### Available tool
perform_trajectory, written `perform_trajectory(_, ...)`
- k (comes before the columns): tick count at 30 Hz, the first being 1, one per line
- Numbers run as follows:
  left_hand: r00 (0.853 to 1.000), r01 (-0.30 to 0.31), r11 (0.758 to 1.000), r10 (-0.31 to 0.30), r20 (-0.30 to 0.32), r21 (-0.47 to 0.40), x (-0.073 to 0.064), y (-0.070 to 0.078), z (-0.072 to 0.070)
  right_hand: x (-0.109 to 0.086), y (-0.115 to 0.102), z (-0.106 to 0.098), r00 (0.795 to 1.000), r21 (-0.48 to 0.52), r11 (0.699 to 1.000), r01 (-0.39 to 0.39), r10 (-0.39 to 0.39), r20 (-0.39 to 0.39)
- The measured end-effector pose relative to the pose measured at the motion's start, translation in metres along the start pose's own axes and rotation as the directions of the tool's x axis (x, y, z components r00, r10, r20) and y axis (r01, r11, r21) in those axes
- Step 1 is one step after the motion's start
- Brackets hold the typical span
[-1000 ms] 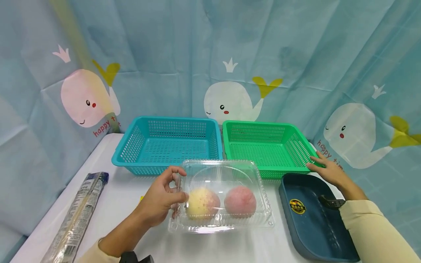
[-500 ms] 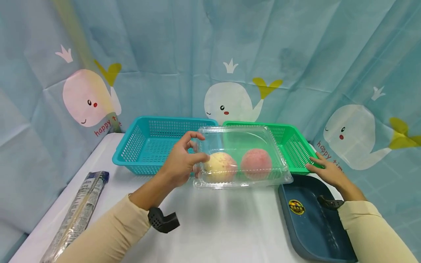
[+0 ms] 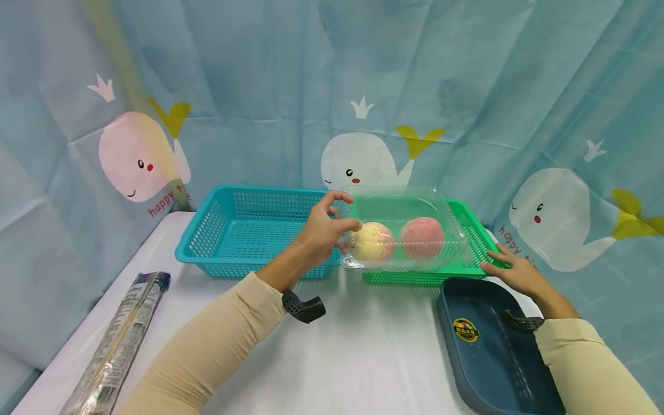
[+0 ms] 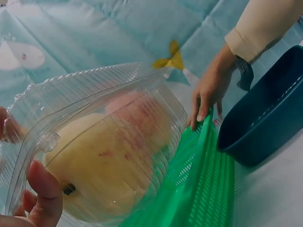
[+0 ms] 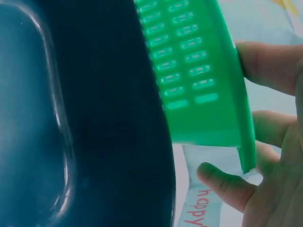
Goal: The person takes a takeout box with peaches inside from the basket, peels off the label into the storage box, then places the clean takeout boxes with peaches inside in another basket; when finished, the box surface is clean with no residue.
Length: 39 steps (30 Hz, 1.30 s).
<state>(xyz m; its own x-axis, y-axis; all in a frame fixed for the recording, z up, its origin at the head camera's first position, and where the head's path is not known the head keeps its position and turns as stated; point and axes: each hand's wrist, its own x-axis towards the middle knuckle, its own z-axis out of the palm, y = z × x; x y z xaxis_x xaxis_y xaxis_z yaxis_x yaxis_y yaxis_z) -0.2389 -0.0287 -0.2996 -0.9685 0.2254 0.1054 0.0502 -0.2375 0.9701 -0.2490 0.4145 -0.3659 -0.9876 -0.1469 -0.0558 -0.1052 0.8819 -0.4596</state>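
Observation:
A clear plastic clamshell container [image 3: 398, 262] is tilted over the green basket [image 3: 474, 236], overlapping much of it in the head view. Inside lie two peaches: a yellowish peach [image 3: 372, 242] on the left and a pink peach [image 3: 422, 237] on the right. My left hand [image 3: 319, 230] pinches the container's left edge between thumb and fingers. In the left wrist view, the left thumb [image 4: 43, 179] presses near the rim, below the yellowish peach [image 4: 102, 161]. My right hand [image 3: 521, 276] touches the green basket's right front corner with spread fingers [image 5: 272, 66].
A blue basket [image 3: 275, 266] stands left of the green one. A dark blue tub [image 3: 498, 351] sits at the right front, under the right forearm. A long clear and silver packet [image 3: 121, 334] lies at the table's left. A whale-print curtain [image 3: 259, 86] hangs behind.
My left hand has carried the container with the peaches up, forward and to the right, from over the table to over the green basket. My right hand stays at the basket corner.

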Motion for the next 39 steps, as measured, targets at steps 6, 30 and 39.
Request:
perform_trajectory(6,1.000,0.010,1.000,-0.010,-0.016,0.008,0.030,-0.020,0.011,0.001,-0.002,-0.003,1.000,-0.019,1.000,0.015,-0.014,0.022)
perform_trajectory(30,0.995,0.103,0.987,-0.104,-0.006,0.121,0.094,-0.090,0.049,0.000,-0.003,-0.002,0.999,0.003,1.000,0.016,-0.016,0.034)
perform_trajectory(39,0.979,0.177,0.959,-0.195,0.061,0.223,0.097,-0.091,0.058,-0.004,-0.002,-0.002,0.999,0.052,0.999,0.004,-0.006,0.036)
